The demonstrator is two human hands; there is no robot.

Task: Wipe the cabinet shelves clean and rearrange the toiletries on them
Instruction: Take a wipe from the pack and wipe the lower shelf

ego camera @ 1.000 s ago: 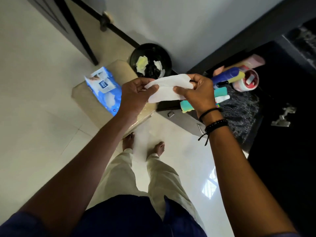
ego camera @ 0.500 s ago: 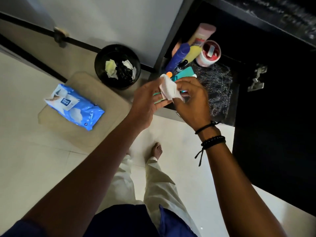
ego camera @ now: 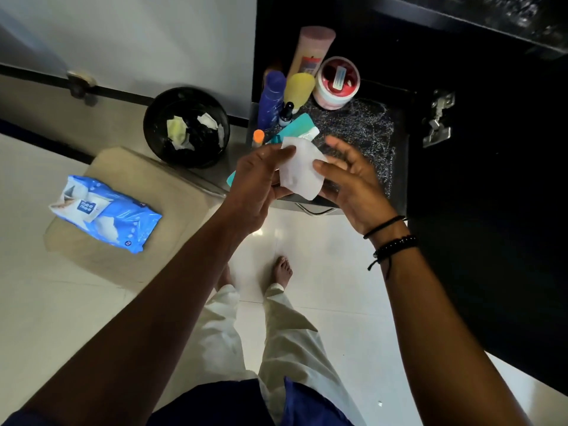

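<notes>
The wipe (ego camera: 299,170) is plain white. The wipes pack (ego camera: 104,213) is bright blue with white patches and a white label. The bin (ego camera: 186,127) is black, its scraps pale yellow and white. The shelf (ego camera: 368,127) is black with pale speckles. On it are a pink bottle (ego camera: 313,50), a yellow bottle (ego camera: 298,87), a dark blue bottle (ego camera: 272,99), a white jar (ego camera: 338,83) with a red lid and a teal tube (ego camera: 299,124). The trousers (ego camera: 285,333) are cream.
</notes>
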